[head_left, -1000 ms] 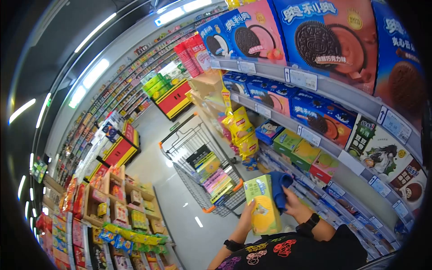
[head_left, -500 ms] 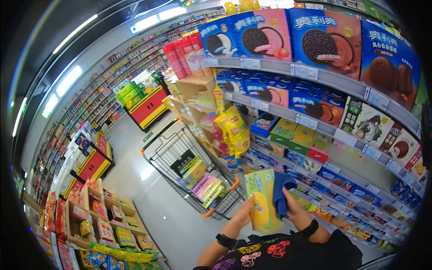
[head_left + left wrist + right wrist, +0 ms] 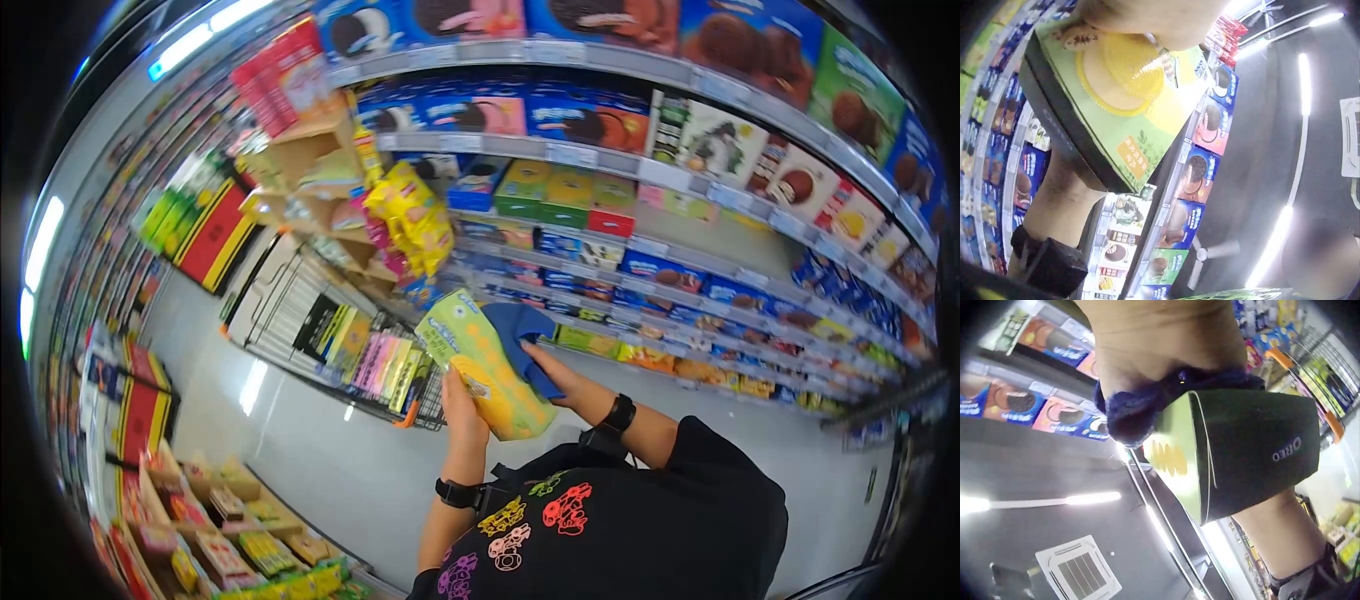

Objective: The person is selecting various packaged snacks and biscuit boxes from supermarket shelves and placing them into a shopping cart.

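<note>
My left hand gripped the green-and-yellow cardboard box; my right hand held a blue fabric cloth at its two o'clock, seemingly mid-wipe; the next stroke needed a steady box.

A shop, with packaged snacks on tagged shelves and a trolley

Store shelves cross the upper right of the head view, lined with blue cookie boxes and green boxes. On the shiny floor, left of centre, stands a shopping cart.
</note>
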Tool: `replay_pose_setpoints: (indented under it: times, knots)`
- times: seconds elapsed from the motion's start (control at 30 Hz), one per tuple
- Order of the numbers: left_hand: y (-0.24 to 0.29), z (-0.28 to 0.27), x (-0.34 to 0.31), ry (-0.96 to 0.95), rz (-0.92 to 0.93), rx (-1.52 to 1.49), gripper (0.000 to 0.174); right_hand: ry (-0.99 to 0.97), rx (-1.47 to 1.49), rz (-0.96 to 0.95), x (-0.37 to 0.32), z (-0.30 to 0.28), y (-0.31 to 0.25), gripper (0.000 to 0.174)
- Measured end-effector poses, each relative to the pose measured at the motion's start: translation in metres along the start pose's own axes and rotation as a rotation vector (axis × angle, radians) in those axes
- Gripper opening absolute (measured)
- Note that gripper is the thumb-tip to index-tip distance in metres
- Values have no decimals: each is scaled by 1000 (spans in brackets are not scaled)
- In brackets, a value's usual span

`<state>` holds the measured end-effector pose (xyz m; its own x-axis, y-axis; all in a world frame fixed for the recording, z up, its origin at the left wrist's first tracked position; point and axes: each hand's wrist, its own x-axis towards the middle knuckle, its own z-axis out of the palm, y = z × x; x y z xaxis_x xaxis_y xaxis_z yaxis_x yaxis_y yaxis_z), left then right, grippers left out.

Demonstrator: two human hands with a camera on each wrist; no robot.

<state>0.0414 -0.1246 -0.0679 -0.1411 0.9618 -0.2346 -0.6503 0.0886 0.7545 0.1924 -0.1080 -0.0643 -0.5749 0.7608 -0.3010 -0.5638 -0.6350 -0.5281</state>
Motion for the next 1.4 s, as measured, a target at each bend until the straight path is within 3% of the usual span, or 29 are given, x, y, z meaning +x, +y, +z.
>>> replay_pose_setpoints:
  times: [0.1,0.17,0.3,0.37,0.47,0.53,0.57,0.67,0.83,0.93,0.97,1.23,1.4]
  knots:
    - [-6,11,3,-68,-92,13,31,77,-229,-213,-23,-15,0,52]
    - [-13,14,14,-178,-191,100,33,146,-223,-234,-42,-29,0,55]
    - [-36,51,28,-213,-292,289,27,245,-270,-285,-70,-54,-8,60]
    - [-58,77,33,-324,-237,361,27,310,-313,-403,-82,-63,-31,64]
    - [-81,127,39,-521,-242,525,34,423,-521,-405,-113,-88,-79,63]
    - [-103,160,46,-670,-216,572,40,604,-467,-441,-129,-120,-98,55]
    - [-118,173,51,-744,-256,558,55,576,-353,-465,-140,-136,-110,51]
    - [-151,224,50,-867,-265,634,67,565,-96,-579,-171,-157,-147,37]
    - [-207,265,72,-913,-97,640,65,559,-20,-568,-188,-204,-205,35]
    - [-187,281,87,-703,-557,659,62,541,75,-398,-181,-215,-235,32]
    - [-184,284,89,-681,-548,666,56,419,114,-393,-167,-243,-235,36]
    - [-207,277,103,-293,-565,234,37,200,424,-385,-146,-265,-234,32]
    - [-211,292,103,-142,-603,161,34,279,376,-347,-152,-266,-220,31]
